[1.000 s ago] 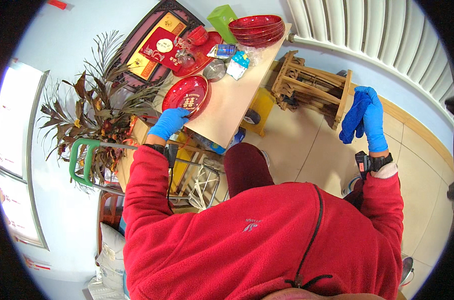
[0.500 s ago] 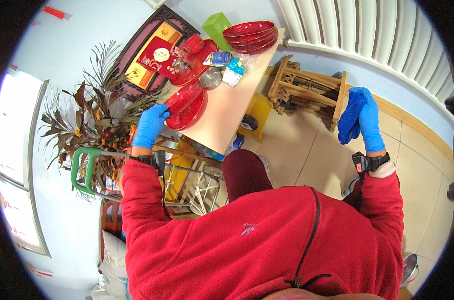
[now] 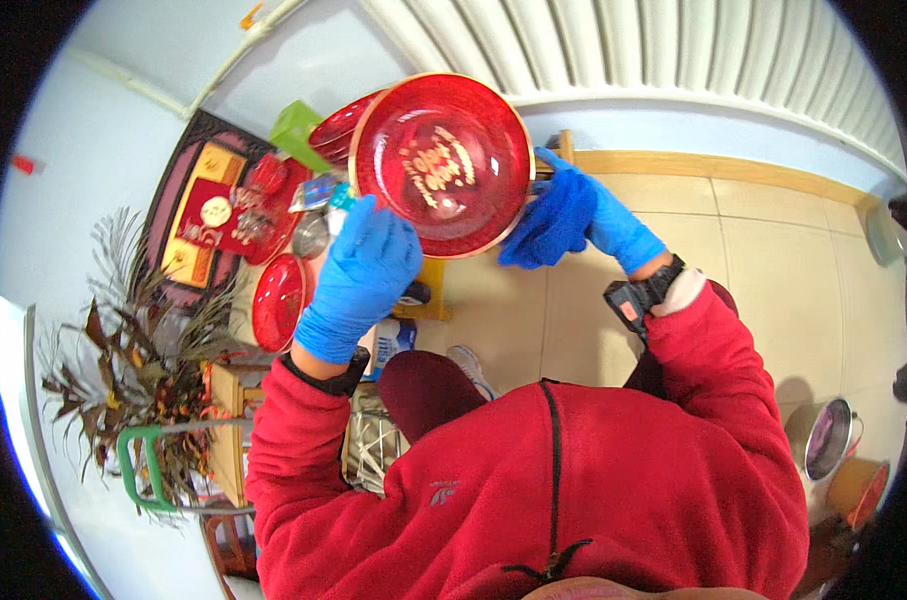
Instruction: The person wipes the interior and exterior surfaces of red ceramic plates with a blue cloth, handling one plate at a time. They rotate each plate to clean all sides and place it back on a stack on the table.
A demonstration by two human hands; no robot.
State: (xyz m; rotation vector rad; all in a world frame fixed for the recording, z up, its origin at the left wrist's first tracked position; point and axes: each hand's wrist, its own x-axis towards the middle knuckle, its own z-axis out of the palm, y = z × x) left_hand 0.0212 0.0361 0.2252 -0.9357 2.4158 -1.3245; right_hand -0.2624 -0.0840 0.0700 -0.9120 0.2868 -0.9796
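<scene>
In the head view, we see both hands in blue gloves, raised in front of the red jacket [image 3: 513,470]. The left forearm comes from the lower left and goes upward; its wrist carries a dark band. The left hand [image 3: 363,275] is bent inward, and its fingers are curled over the lower left rim of a red bowl [image 3: 443,150], so we can say that they grasp it. The bowl is held up above the floor [image 3: 623,320], tilted so that its inside, with a gold pattern in the middle, is turned toward us.

The right forearm comes from the lower right and slants up to the left. The right hand [image 3: 613,225] stands at the right side of the bowl and grasps a blue cloth [image 3: 553,222]; one finger points upward, near to the rim. The cloth lies just beside the rim, but we cannot tell with certainty whether they touch.

Behind the left hand, we notice another red bowl [image 3: 277,303] on the table [image 3: 313,267]. Farther up, more red bowls [image 3: 335,128] are partly hidden behind the raised one.
</scene>
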